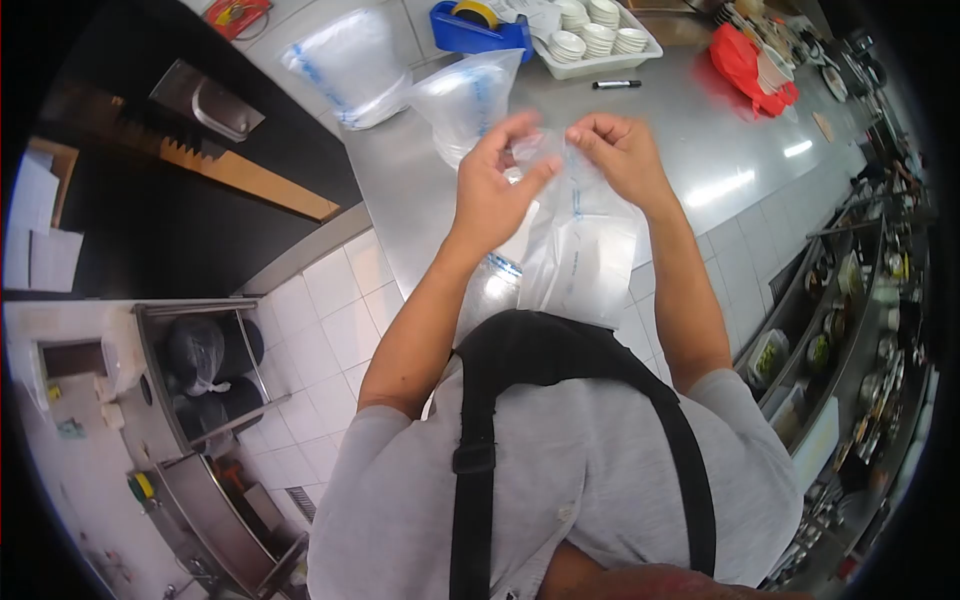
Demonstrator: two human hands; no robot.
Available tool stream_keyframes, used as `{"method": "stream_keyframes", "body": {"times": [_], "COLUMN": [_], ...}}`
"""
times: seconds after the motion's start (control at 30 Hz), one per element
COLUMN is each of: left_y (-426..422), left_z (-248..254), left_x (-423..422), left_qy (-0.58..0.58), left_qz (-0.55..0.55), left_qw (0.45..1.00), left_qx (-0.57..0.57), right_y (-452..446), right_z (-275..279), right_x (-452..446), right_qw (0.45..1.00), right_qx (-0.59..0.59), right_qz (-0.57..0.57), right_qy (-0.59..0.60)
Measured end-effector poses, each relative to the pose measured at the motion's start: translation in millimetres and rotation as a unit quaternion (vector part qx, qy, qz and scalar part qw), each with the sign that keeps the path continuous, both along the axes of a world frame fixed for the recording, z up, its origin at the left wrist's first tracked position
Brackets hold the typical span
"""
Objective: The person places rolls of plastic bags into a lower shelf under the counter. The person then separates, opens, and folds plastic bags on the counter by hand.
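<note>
A clear plastic bag (582, 245) with blue print hangs in front of my apron, above the table's near edge. My right hand (622, 155) pinches its top edge between thumb and fingertips. My left hand (505, 188) is beside the bag's top, thumb and fingers apart and slightly blurred; whether it touches the film is hard to see. More clear film with blue print (492, 285) lies below my left wrist, partly hidden by the bag. Beyond my left hand, another clear bag (462, 95) lies on the steel table (690, 125).
A pile of clear bags (350, 75) lies at the table's far left. Behind are a blue tape dispenser (480, 32) and a white tray (610, 65) of small stacked cups. A black marker (616, 84) and a red plastic bag (745, 75) lie to the right.
</note>
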State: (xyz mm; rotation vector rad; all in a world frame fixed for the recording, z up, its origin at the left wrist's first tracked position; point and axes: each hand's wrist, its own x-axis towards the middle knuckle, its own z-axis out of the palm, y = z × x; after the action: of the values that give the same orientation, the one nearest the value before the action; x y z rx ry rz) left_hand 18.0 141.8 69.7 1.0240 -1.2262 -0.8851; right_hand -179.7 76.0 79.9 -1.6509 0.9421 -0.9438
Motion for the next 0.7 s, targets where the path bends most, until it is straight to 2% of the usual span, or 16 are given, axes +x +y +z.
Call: {"method": "stream_keyframes", "body": {"times": [0.03, 0.07, 0.17, 0.37, 0.47, 0.57, 0.67, 0.7], "left_y": [-4, -4, -8, 6, 5, 1, 8, 10], "left_z": [-1, 0, -6, 6, -7, -23, -19, -23], "left_x": [6, 5, 19, 27, 37, 39, 42, 48], "left_qy": [0.010, 0.051, 0.073, 0.030, 0.025, 0.146, 0.263, 0.266], "left_qz": [-0.044, -0.020, -0.011, -0.062, -0.099, -0.131, -0.162, -0.175], "left_qw": [0.998, 0.997, 0.996, 0.993, 0.991, 0.980, 0.951, 0.948], "left_qx": [0.049, 0.048, 0.058, 0.096, 0.089, -0.003, -0.007, 0.019], "right_y": [4, 6, 7, -4, -3, 0, 0, -2], "right_z": [3, 7, 11, -9, -16, -15, -19, -20], "right_x": [7, 9, 11, 10, 22, 24, 32, 35], "right_qw": [1.000, 0.999, 0.999, 0.992, 0.994, 0.990, 0.984, 0.984], "right_qx": [0.019, 0.038, 0.031, 0.075, 0.052, 0.102, 0.121, 0.112], "right_qz": [0.002, 0.000, 0.016, 0.054, 0.034, 0.070, 0.105, 0.110], "right_qy": [-0.012, -0.025, -0.042, -0.086, -0.090, -0.066, -0.080, -0.085]}}
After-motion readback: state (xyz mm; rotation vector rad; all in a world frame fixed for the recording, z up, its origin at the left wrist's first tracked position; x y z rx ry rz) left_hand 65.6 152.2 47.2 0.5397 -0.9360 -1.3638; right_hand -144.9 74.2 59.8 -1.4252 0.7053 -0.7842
